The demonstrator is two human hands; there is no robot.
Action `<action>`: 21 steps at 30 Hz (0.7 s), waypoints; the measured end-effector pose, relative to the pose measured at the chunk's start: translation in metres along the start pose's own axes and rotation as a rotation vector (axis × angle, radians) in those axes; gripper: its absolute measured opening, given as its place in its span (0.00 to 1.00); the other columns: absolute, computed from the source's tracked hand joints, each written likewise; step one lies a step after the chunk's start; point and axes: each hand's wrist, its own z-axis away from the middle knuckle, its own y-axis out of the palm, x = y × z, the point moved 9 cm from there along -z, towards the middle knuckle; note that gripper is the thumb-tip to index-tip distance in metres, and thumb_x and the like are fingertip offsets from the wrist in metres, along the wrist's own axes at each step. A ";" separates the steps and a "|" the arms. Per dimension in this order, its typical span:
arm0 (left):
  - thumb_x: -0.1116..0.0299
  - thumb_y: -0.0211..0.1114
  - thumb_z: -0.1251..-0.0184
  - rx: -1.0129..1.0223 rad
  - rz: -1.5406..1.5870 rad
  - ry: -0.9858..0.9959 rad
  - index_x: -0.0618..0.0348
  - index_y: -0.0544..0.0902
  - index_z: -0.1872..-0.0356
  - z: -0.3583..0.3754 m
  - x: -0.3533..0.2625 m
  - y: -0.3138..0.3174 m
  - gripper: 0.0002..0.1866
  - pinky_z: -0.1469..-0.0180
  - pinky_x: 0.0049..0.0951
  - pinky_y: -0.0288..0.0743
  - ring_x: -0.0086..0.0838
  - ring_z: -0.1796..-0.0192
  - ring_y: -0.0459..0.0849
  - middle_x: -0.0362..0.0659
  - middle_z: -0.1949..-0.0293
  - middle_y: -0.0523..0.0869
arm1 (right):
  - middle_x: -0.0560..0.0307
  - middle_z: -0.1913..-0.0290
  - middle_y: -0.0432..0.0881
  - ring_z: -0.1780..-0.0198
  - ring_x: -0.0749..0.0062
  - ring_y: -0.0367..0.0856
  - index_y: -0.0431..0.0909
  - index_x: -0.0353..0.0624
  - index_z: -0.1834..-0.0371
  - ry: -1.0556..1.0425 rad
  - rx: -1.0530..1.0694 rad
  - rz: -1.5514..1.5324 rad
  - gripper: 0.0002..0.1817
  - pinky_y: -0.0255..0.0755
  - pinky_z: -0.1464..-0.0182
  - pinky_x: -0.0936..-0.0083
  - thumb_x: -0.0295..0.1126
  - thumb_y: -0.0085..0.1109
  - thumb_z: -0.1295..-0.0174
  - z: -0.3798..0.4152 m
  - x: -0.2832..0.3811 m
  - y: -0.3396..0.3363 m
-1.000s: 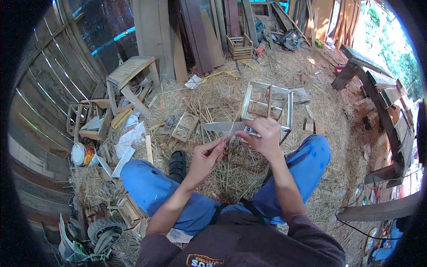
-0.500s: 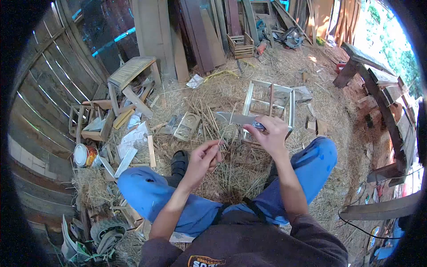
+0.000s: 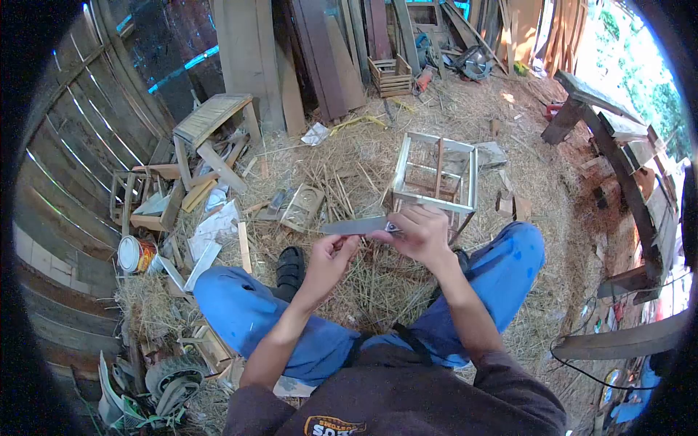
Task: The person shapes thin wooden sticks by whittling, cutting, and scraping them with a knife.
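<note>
My right hand [image 3: 420,234] is closed round the handle of a knife [image 3: 350,226]. Its broad steel blade points left and lies just past the fingertips of my left hand [image 3: 331,261]. The fingers of that left hand are pinched together on a thin wooden strip, mostly hidden now by the hand and blade. Both hands are above the straw-like shavings [image 3: 385,291] between my knees. Beyond them, several thin sticks [image 3: 336,187] lie on the floor.
A small wooden frame [image 3: 472,178] stands ahead on the right, close to my right hand. A wooden stool [image 3: 212,120] is at the left, and a paint can [image 3: 131,254] sits below it. A rough bench [image 3: 618,160] runs along the right side.
The knife and right hand have moved left and down, so the blade now lies across the left fingertips. The left hand has shifted slightly left; the strip no longer shows clearly.
</note>
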 end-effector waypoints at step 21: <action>0.64 0.58 0.22 0.018 -0.034 -0.071 0.59 0.81 0.42 0.004 -0.001 -0.004 0.15 0.75 0.16 0.59 0.12 0.75 0.69 0.32 0.72 0.79 | 0.47 0.73 0.82 0.73 0.49 0.82 0.82 0.43 0.63 0.398 0.056 -0.396 0.10 0.72 0.73 0.62 0.39 0.64 0.33 0.007 -0.031 0.012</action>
